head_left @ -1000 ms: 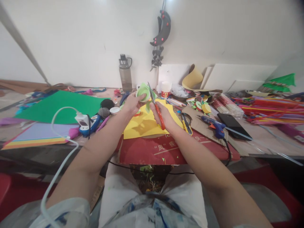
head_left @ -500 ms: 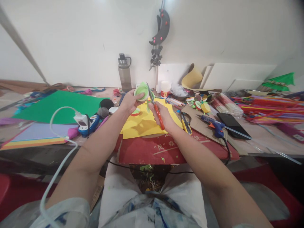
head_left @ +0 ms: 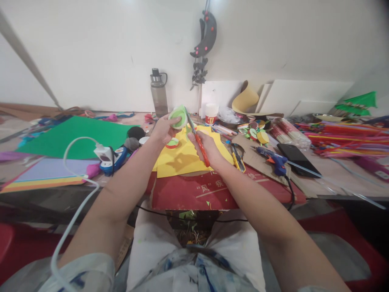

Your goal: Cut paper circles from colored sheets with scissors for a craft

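My left hand [head_left: 163, 129] pinches a small round piece of light green paper [head_left: 178, 117] and holds it up over the table. My right hand [head_left: 206, 147] grips red-handled scissors [head_left: 197, 136], whose blades reach up to the right edge of the green piece. Under both hands lie yellow paper sheets [head_left: 182, 160] on a red printed board [head_left: 212, 190]. A small red-and-green disc [head_left: 172, 142] lies on the yellow paper just below my left hand.
A water bottle [head_left: 158, 92] stands at the wall. A green sheet [head_left: 73, 136], coloured paper stack [head_left: 45, 174] and a plugged white cable [head_left: 101, 152] are on the left. On the right are a blue glue gun [head_left: 273, 159], a phone [head_left: 296, 156], a yellow cutter [head_left: 237, 156] and coloured sticks [head_left: 343, 140].
Both hands have shifted slightly left and up with the green piece and the scissors. The green piece has turned in my left hand and less loose paper hangs from it.
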Action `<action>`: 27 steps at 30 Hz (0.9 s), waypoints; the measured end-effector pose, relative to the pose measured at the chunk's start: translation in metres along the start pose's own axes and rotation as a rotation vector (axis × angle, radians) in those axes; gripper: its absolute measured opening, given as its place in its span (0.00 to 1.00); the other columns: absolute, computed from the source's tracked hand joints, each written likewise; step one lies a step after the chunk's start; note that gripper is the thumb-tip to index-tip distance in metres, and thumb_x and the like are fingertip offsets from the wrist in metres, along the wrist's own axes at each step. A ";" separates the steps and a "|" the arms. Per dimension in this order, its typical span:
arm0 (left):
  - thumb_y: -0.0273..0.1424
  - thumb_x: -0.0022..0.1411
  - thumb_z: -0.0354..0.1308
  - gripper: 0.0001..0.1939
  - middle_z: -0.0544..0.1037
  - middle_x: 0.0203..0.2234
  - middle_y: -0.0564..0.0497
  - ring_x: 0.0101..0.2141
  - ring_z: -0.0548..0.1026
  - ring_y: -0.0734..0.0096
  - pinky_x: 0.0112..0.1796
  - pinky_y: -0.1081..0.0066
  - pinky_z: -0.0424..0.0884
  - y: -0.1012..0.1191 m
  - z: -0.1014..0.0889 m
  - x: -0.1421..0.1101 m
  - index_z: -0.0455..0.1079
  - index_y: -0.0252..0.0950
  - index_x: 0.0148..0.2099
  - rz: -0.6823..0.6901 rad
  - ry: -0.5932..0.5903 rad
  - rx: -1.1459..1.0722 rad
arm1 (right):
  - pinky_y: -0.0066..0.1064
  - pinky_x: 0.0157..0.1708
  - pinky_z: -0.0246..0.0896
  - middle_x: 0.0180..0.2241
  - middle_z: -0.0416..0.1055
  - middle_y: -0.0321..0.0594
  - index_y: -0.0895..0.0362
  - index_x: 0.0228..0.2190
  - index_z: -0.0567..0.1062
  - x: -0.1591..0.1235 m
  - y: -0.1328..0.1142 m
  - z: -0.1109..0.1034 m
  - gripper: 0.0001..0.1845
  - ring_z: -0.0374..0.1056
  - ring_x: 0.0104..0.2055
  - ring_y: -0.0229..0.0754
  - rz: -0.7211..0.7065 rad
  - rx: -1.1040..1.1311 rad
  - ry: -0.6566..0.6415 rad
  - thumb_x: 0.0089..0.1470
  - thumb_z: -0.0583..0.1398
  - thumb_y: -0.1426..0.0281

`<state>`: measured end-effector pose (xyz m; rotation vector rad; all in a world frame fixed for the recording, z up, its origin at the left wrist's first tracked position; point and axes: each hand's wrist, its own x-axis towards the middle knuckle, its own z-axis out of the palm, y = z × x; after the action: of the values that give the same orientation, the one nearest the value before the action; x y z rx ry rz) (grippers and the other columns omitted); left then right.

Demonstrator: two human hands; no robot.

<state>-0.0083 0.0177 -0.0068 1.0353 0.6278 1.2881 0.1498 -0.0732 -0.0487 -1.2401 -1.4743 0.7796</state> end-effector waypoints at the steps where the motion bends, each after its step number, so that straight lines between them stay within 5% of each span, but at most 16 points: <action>1: 0.23 0.45 0.76 0.16 0.80 0.28 0.54 0.29 0.76 0.75 0.30 0.76 0.72 -0.001 0.000 0.000 0.75 0.33 0.36 0.000 0.012 -0.017 | 0.27 0.20 0.51 0.20 0.57 0.29 0.51 0.29 0.64 -0.001 -0.001 0.000 0.30 0.54 0.22 0.36 0.005 -0.003 -0.002 0.56 0.60 0.37; 12: 0.24 0.47 0.79 0.18 0.80 0.29 0.52 0.34 0.80 0.71 0.39 0.70 0.80 -0.008 0.003 0.001 0.73 0.33 0.35 0.026 -0.021 0.004 | 0.28 0.23 0.56 0.24 0.57 0.29 0.51 0.36 0.64 0.000 0.000 0.001 0.31 0.56 0.23 0.35 -0.043 0.053 -0.043 0.58 0.57 0.35; 27: 0.27 0.44 0.82 0.23 0.79 0.28 0.55 0.32 0.78 0.75 0.36 0.74 0.77 -0.008 0.008 -0.003 0.71 0.35 0.35 0.059 0.038 0.023 | 0.29 0.23 0.55 0.25 0.63 0.32 0.50 0.33 0.64 -0.004 -0.009 -0.003 0.28 0.59 0.23 0.37 -0.029 -0.032 -0.014 0.60 0.56 0.38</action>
<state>0.0019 0.0127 -0.0111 1.0570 0.6466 1.3570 0.1501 -0.0799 -0.0406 -1.2369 -1.5179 0.7496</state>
